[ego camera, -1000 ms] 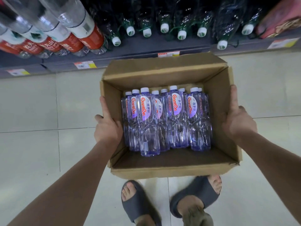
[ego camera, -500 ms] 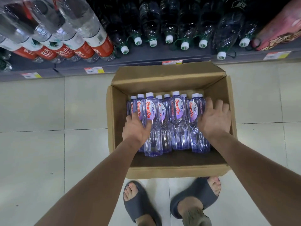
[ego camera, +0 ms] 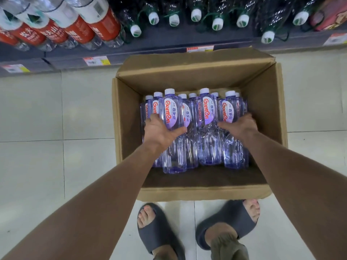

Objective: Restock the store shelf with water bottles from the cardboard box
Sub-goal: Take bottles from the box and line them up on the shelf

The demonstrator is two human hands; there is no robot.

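The left hand (ego camera: 161, 131) has its fingers curled round the middle of one water bottle (ego camera: 172, 128), thumb lying across the front just under the label and the other fingers wrapped behind the far side, so the grip is closed on it. The right hand (ego camera: 239, 125) is wrapped round a second bottle (ego camera: 230, 117) at the right end of the group, thumb reaching left across the plastic and the fingers hooked over its right side; that grip is also closed on the bottle. Both bottles stand among the other clear, purple-tinted bottles (ego camera: 206, 128), which are packed upright in the middle of the cardboard box (ego camera: 206, 190) with white caps up. The box sits open on the pale tiled floor (ego camera: 56, 166). Just past the box's far flap runs the store shelf (ego camera: 169, 44), carrying red-labelled bottles (ego camera: 78, 29) to the left and dark bottles with white caps (ego camera: 217, 23) straight behind the box. On the near side of the box, two feet in grey slides (ego camera: 159, 231) stand on the tiles.
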